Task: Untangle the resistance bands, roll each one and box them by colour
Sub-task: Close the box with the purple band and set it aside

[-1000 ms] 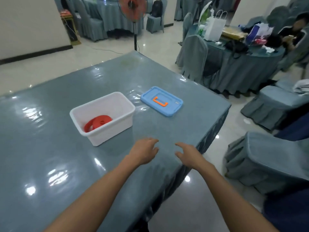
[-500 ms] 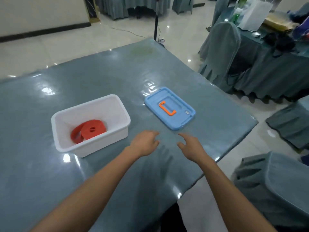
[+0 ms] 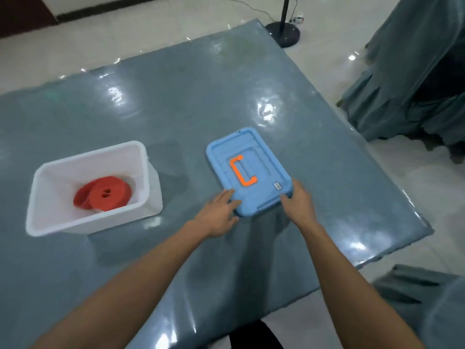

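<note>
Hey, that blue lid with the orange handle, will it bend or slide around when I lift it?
The blue lid looks like ribbed moulded plastic, so probably stiff and light. It lies flat, so rolling is unlikely. The table cover is glossy, so it may slide if pushed.

Bare left hand (image 3: 218, 214), bare right hand (image 3: 299, 201), forearms uncovered
</note>
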Demonstrator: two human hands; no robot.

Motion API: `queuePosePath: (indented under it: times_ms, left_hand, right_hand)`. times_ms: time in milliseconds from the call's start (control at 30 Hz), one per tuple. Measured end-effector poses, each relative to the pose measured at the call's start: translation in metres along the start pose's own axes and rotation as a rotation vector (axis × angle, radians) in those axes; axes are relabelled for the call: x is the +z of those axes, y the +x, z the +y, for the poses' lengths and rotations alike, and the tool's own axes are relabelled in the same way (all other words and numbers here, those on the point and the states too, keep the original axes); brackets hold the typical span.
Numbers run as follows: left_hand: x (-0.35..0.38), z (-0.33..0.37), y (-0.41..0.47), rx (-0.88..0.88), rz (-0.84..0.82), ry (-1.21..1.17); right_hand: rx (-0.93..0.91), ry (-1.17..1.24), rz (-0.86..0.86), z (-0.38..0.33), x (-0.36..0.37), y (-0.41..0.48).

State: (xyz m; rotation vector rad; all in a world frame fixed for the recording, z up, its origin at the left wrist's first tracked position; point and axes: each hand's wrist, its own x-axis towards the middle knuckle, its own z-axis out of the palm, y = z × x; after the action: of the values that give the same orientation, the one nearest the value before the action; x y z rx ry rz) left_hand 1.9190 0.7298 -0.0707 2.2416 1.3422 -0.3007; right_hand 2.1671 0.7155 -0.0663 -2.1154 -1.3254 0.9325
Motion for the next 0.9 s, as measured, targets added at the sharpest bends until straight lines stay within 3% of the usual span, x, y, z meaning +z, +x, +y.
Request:
queuePosePath:
  times_ms: [233,433,633,733,900]
  left_hand:
    - [0.008,0.007,-0.002,-0.054,0.040,-0.044]
    - [-0.005,0.002,-0.009,-0.106,0.134,-0.218]
    - [-0.071,-0.013,-0.019,-0.090,0.487,-0.357]
    - [-0.106,-0.027,-0.033,-0.165,0.707,-0.411]
    - [-0.139,-0.070,-0.076,-0.286,0.852,-0.409]
  right_hand:
    - [0.026,-0.012,0.060,0.006,0.005,0.035]
    - [0.113,0.154,0.095,0.002,0.001,0.035]
    - [0.041,0.103,0.093,-0.013,-0.016,0.037]
    - [-0.058,0.131,0.066,-0.034,-0.019,0.038]
    - [-0.197,0.248,0.037,-0.101,-0.001,0.035]
